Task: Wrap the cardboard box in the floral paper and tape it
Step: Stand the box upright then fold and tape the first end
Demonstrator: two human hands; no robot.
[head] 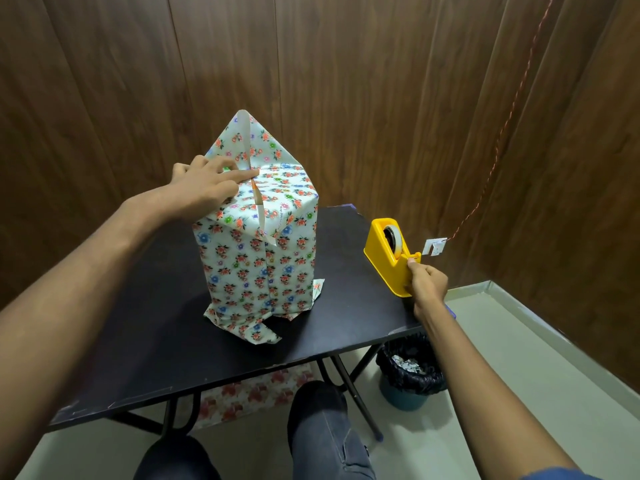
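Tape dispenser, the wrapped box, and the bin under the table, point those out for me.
tape dispenser point(384, 252): head view, on its yellow side wall.
wrapped box point(256, 265): head view, on its floral front face.
bin point(403, 393): head view, on its blue outer wall.

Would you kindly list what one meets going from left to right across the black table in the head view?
Left hand pressing the top fold → tall box wrapped in floral paper → yellow plastic tape dispenser → right hand pinching the tape end at the dispenser's cutter.
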